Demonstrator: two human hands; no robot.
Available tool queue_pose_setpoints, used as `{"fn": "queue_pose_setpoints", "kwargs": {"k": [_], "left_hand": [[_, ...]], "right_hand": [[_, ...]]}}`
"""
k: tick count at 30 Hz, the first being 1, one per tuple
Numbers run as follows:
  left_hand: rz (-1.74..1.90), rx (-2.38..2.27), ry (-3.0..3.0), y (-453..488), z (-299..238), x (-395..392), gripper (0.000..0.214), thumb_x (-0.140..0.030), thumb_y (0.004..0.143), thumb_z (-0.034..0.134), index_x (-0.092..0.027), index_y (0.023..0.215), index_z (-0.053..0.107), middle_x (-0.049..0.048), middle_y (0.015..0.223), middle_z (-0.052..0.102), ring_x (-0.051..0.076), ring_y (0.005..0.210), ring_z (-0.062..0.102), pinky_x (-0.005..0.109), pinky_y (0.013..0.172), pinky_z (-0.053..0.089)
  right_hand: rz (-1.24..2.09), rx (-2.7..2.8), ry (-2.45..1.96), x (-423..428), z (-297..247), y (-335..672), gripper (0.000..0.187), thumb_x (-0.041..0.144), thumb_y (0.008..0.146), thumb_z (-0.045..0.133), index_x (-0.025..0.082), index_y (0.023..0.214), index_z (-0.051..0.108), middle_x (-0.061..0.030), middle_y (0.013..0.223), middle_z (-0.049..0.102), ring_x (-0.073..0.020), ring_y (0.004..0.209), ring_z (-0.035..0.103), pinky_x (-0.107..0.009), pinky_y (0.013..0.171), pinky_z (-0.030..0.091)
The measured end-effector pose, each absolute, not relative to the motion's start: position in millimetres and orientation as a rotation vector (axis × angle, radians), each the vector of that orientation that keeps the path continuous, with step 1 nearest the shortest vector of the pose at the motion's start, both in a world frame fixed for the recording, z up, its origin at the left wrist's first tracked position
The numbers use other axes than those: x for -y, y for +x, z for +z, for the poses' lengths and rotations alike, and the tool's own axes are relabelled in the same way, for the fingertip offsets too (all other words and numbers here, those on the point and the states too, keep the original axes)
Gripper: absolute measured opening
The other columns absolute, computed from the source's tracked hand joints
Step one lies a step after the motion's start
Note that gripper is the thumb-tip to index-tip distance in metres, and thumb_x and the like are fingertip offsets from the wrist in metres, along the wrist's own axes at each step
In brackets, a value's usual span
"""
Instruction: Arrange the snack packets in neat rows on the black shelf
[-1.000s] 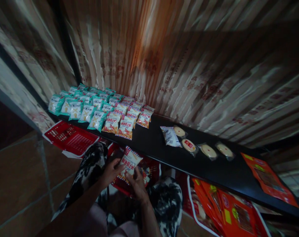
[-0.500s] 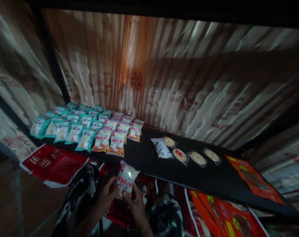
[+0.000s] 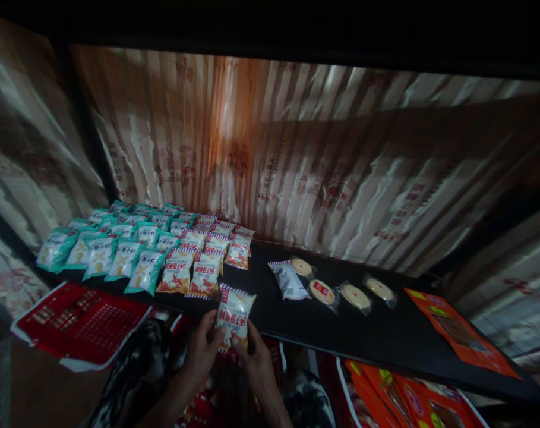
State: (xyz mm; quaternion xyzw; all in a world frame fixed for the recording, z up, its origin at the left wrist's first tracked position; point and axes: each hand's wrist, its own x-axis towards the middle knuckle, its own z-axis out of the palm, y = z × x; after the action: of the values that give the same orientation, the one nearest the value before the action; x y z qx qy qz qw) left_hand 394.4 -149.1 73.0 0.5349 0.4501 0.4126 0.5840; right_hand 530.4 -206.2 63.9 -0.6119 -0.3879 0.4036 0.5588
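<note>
Both my hands grip one orange-and-white snack packet (image 3: 234, 312) by its lower edge, just in front of the black shelf (image 3: 385, 336). My left hand (image 3: 204, 351) pinches its left side and my right hand (image 3: 256, 356) its right side. The packet is upright at the shelf's front edge, beside rows of matching orange packets (image 3: 202, 261) that lie on the shelf. Left of those lie rows of teal packets (image 3: 113, 249).
Round wrapped cakes (image 3: 341, 291) and a clear bag (image 3: 288, 279) lie mid-shelf, with a flat orange packet (image 3: 457, 339) at the right. A red basket (image 3: 78, 324) sits lower left. More orange packets (image 3: 412, 398) lie lower right. A striped wall (image 3: 296, 160) backs the shelf.
The view has tilted up and both hands have raised the snack packet from lap height to the shelf's front edge.
</note>
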Motion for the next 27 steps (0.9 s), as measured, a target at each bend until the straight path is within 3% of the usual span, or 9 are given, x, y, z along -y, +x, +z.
{"fn": "queue_pose_setpoints", "kwargs": {"k": [10,21,27], "left_hand": [[0.942,-1.227,1.449,418.1,80.6,121.3,0.044,-0.041,0.072,0.057,-0.016,0.108,0.057,0.0125,0.106,0.065,0.026,0.098,0.061,0.036,0.086,0.046],[1.061,-1.351,1.721,435.0,88.2,102.3,0.03,-0.033,0.076,0.051,-0.017,0.099,0.061,0.008,0.094,0.065,0.022,0.091,0.06,0.039,0.084,0.047],[1.1,-1.299,1.709,444.8,75.4,99.3,0.036,-0.027,0.077,0.049,-0.014,0.11,0.056,0.0103,0.106,0.062,0.021,0.101,0.058,0.039,0.089,0.047]], "right_hand": [[0.841,1.012,-1.482,180.6,78.3,548.7,0.051,0.045,0.075,0.062,0.02,0.119,0.058,-0.0067,0.102,0.07,-0.0251,0.09,0.065,-0.034,0.08,0.05],[0.528,1.122,-1.697,154.7,79.0,562.9,0.04,0.041,0.075,0.058,0.017,0.106,0.068,-0.0093,0.095,0.07,-0.0246,0.088,0.063,-0.034,0.081,0.048],[0.491,1.143,-1.741,144.5,73.6,568.4,0.04,0.04,0.076,0.057,0.018,0.107,0.067,-0.0088,0.097,0.07,-0.0248,0.089,0.063,-0.034,0.08,0.048]]}}
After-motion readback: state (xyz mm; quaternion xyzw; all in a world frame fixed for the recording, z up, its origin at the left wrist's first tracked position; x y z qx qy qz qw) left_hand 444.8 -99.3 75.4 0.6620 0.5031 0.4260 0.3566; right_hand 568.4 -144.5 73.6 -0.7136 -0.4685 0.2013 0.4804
